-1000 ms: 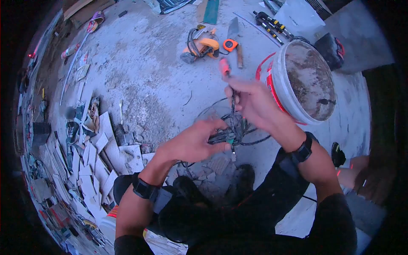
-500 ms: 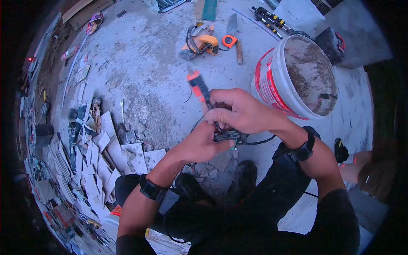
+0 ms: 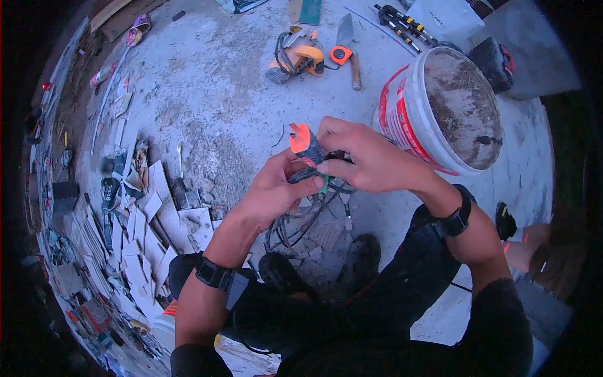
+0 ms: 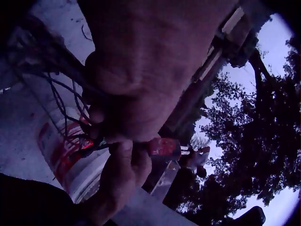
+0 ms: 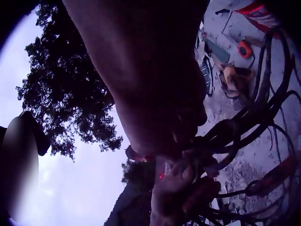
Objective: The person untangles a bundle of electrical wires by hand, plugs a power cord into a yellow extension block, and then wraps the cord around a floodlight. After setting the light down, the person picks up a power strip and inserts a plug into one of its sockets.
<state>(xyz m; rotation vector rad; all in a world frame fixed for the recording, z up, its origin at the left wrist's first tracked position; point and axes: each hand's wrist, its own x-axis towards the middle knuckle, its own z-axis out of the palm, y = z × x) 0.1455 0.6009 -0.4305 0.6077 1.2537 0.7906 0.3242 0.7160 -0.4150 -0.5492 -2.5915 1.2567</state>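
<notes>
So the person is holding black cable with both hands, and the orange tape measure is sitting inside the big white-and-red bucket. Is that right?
Not quite: the orange tape measure isn't inside the big white-and-red bucket. The head view shows it on the ground, beside the orange power tool. The left hand and right hand do hold black cable.

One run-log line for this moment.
left hand: grips black cable bundle; right hand: grips orange-and-black plug; round orange tape measure: on grey ground
</notes>
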